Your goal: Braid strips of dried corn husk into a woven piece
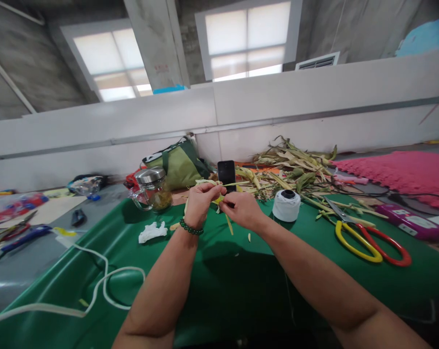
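Observation:
Both my hands meet above the green table cover (241, 271), pinching thin yellow-green leaf strips (219, 191). My left hand (201, 201), with a green bead bracelet on the wrist, is closed on the upper part of the strips. My right hand (241, 209) is closed in a pinch on the same strips just to the right, and one strip hangs down below it. A white spool of thread (286, 205) stands just right of my right hand. A black phone (227, 174) stands upright behind my hands.
A pile of dried leaves (292, 167) lies at the back right. Scissors with yellow and red handles (368, 240) lie at right. A glass jar (152, 189) and a green bag (181, 165) stand at back left. A white cord (96, 286) loops at left, near crumpled tissue (152, 231).

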`<control>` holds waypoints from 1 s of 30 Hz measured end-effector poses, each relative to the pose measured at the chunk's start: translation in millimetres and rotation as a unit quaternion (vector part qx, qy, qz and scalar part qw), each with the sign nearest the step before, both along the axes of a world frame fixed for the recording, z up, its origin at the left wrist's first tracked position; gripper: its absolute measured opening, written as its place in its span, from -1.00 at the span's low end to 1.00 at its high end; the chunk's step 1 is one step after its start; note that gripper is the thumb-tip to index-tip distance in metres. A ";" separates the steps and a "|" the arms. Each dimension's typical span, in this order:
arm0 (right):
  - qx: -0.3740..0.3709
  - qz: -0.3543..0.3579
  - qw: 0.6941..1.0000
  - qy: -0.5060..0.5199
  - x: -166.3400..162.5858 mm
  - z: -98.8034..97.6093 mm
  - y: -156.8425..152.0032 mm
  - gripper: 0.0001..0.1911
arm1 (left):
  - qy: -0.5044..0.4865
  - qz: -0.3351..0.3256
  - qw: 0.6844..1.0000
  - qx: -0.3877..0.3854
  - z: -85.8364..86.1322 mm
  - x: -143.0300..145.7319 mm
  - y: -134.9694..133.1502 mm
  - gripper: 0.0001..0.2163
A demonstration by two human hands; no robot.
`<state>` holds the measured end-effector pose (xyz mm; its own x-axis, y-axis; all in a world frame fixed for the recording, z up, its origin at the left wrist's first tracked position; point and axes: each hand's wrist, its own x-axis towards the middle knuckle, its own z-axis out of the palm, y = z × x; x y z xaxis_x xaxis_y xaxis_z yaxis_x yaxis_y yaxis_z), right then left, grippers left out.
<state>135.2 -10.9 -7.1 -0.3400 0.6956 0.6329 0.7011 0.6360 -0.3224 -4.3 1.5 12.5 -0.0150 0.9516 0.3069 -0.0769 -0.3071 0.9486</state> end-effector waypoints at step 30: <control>-0.251 0.144 0.832 0.472 10.4 2.5 24.4 -0.66 | 0.169 -0.103 0.980 0.034 -0.1 4.3 -8.4 -0.88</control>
